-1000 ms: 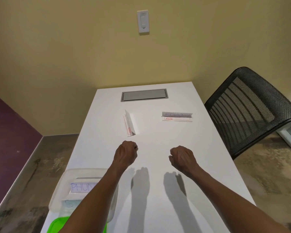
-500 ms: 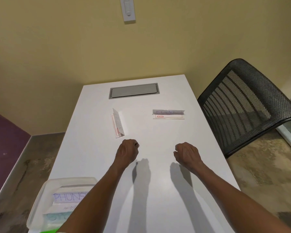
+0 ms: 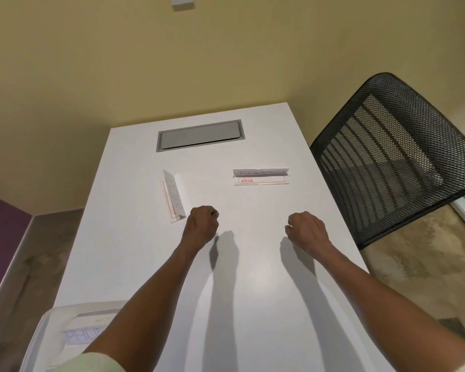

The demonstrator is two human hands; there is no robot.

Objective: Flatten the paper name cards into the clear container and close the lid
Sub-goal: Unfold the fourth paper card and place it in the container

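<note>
— Just ahead of the left hand [image 3: 202, 220], what stands there?
— A folded name card [image 3: 174, 195]; another card [image 3: 261, 177] sits beyond the right hand [image 3: 306, 229]. Both hands' fingers are curled, empty, above the surface [image 3: 253, 304].
— And the clear container [image 3: 47, 336]?
— Behind, near the left elbow, cards inside. Reaching comes next: uncurl, pinch, flatten.

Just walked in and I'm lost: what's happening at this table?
A person is clearing folded paper name cards into a clear container at the table's near left corner; at least one card lies in it. Two cards are still out: the left name card and the right name card. The left hand and right hand are above the white table, fingers curled, holding nothing.
</note>
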